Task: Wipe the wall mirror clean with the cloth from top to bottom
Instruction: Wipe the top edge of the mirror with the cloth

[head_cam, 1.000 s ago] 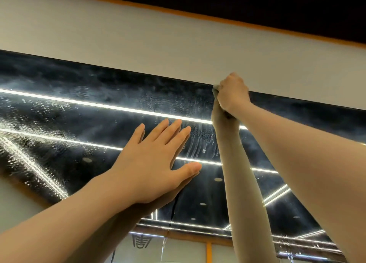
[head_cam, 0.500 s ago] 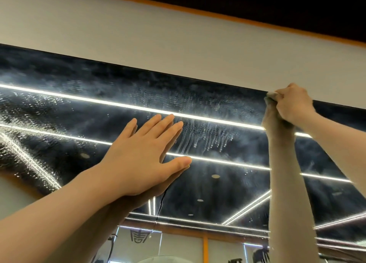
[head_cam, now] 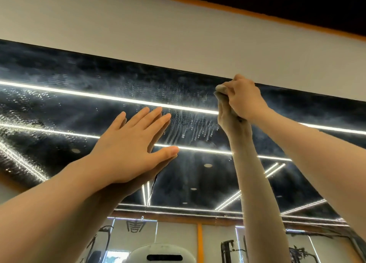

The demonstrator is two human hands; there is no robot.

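The wall mirror point(head_cam: 99, 88) fills the view, streaked with wet drips below its top edge. The left hand point(head_cam: 126, 147) lies flat on the glass, fingers spread. Up at the top edge, the right hand point(head_cam: 242, 98) is fisted around a small pale cloth point(head_cam: 220, 88), pressing it to the mirror.

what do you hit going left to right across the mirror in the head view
left hand pressed flat on the mirror → running drips → cloth → right hand gripping the cloth at the mirror's top edge
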